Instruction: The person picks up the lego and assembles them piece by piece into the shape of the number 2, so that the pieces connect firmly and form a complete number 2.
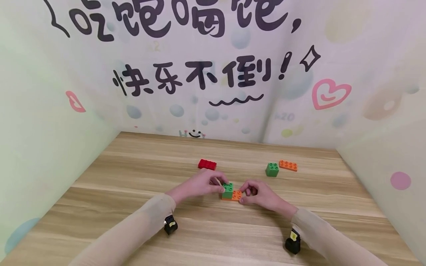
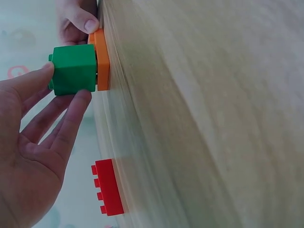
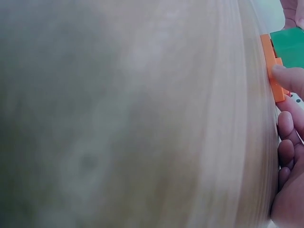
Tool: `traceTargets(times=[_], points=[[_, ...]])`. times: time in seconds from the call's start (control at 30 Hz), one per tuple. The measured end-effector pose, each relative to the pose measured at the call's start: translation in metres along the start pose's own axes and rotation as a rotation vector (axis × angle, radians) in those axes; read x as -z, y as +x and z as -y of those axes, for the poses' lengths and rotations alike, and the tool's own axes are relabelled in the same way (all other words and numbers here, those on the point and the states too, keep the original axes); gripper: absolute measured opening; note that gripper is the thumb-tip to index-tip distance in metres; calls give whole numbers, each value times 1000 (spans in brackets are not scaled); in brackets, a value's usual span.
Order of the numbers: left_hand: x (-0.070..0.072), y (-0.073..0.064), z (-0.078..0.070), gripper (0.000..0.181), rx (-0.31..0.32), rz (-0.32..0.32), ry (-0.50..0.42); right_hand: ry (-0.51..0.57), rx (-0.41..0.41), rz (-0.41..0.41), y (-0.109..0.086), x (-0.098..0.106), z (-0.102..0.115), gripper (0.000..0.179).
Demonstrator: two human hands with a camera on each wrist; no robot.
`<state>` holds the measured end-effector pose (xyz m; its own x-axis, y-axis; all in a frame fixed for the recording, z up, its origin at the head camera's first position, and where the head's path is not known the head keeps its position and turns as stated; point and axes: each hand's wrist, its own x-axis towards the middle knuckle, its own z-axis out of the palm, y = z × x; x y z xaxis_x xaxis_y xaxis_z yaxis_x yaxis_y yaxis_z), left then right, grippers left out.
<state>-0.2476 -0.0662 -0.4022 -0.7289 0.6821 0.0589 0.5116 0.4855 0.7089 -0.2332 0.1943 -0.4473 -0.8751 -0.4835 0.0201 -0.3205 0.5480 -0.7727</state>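
Wood-grain table (image 1: pixel 213 232) bearing coloured toy bricks (image 1: pixel 207 164)

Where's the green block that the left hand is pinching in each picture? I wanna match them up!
Head: the green block is below the middle, slightly right, pinched by the left hand.
Left wrist: the green block is in the upper left.
Right wrist: the green block is at the upper right, cut off by the edge.
Shared landmark: the flat orange brick next to it, in all three views.
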Motion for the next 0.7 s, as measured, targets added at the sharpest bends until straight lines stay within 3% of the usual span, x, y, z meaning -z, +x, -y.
traceTargets(times=[0.37,0.7], points=[[1,4,0,21,5,23,-2,-21,-7,-10,1,0,-1,24],[-2,0,2,19,-12,3,-38,-23,-7,-2,0,0,1,24]])
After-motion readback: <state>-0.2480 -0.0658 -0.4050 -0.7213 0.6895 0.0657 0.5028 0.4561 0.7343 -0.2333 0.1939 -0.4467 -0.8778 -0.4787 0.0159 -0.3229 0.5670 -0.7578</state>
